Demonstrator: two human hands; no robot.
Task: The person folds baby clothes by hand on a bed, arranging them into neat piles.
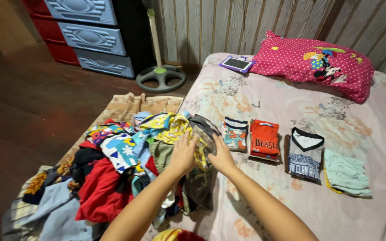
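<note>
Cloth, an olive-and-yellow patterned soft garment atop the heap of mixed coloured clothes at nine o'clock on the floral-sheeted bed, looks light and limp, best gathered by its edge, with left hand and right hand resting on it, fingers spread.

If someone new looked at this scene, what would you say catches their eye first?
Most striking is the bright heap of unfolded clothes at the bed's left edge, with the left hand and right hand pressed into its top. To the right, folded garments lie in a row on the floral bedsheet, and a pink polka-dot pillow sits at the head.
</note>
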